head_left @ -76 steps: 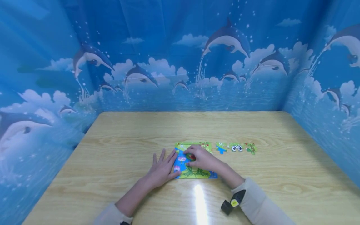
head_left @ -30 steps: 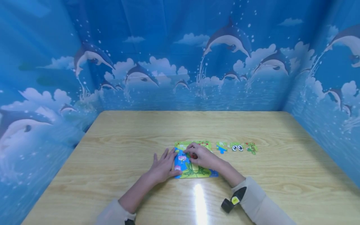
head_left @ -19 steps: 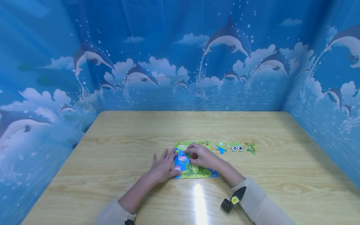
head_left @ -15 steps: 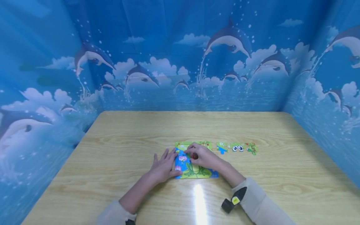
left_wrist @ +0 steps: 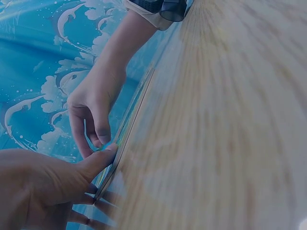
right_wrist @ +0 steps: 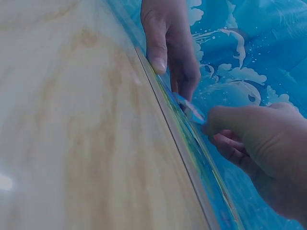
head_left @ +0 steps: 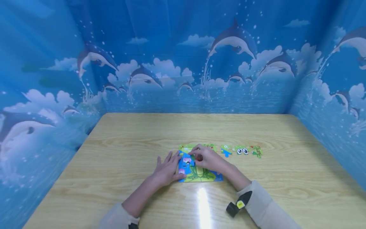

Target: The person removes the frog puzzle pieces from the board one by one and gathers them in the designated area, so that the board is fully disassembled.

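Observation:
A frog jigsaw puzzle in a flat tray (head_left: 204,178) lies on the table. My left hand (head_left: 166,171) rests along its left edge, fingers spread, with the thumb on the lower left corner. My right hand (head_left: 210,158) is over the middle of the puzzle, thumb and forefinger pinching a blue puzzle piece with a pink flower (head_left: 187,160). In the right wrist view that puzzle piece (right_wrist: 193,110) stands tilted above the tray surface. The left wrist view shows my left thumb (left_wrist: 111,147) pressing the tray rim. Part of the frog picture is hidden under my right hand.
To the right of the tray lie three loose puzzle pieces: a green-and-blue one (head_left: 226,151), one with two eyes (head_left: 242,151) and one with a green creature (head_left: 256,151). The wooden table (head_left: 137,133) is bordered by a dolphin-print curtain (head_left: 171,86).
The flower piece, flat in the tray earlier, is now tilted up in my right fingers. My right hand has shifted slightly right since the first frame. My left hand keeps its place on the tray.

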{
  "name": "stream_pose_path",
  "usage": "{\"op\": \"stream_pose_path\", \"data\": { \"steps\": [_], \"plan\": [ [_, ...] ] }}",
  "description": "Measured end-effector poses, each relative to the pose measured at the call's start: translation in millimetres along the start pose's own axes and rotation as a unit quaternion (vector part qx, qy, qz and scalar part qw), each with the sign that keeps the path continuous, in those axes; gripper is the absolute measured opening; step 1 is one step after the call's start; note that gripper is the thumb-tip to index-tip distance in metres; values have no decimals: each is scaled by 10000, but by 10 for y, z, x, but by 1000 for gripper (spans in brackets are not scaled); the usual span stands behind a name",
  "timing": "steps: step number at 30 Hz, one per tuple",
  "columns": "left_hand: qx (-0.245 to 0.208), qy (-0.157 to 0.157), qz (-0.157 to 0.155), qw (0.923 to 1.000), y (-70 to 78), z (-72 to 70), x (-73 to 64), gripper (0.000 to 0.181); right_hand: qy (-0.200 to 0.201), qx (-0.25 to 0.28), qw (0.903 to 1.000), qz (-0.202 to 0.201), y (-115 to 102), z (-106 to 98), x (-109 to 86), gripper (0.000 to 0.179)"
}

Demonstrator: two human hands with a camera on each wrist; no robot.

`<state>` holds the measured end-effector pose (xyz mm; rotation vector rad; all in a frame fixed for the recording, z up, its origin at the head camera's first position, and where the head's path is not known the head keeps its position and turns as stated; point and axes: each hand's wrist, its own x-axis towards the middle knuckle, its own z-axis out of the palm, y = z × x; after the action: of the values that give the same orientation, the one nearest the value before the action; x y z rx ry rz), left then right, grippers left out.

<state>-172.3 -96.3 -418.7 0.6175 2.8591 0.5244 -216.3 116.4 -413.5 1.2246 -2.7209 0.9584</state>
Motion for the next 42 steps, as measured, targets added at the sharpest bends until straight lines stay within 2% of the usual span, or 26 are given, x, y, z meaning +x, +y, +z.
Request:
{"op": "stream_pose_path", "data": {
  "steps": [12,20,28,34,42],
  "plan": [
    [44,10,17,10000,12,-13,-7,79,131,402,9984,377,64,-238,-116,33],
    [53,17,35,10000,4,1,-7,78,383,383,9978,376,211,-460,-360,32],
    [70,1,44,10000,7,3,-7,78,690,110,9963,501,345,-666,-660,31],
    [79,-2,57,10000,0,3,-8,78,863,-5,9953,437,432,-701,-849,31],
    [48,-44,43,10000,2,-4,-7,78,831,-4,9961,281,560,-691,-997,33]
  ]
}}
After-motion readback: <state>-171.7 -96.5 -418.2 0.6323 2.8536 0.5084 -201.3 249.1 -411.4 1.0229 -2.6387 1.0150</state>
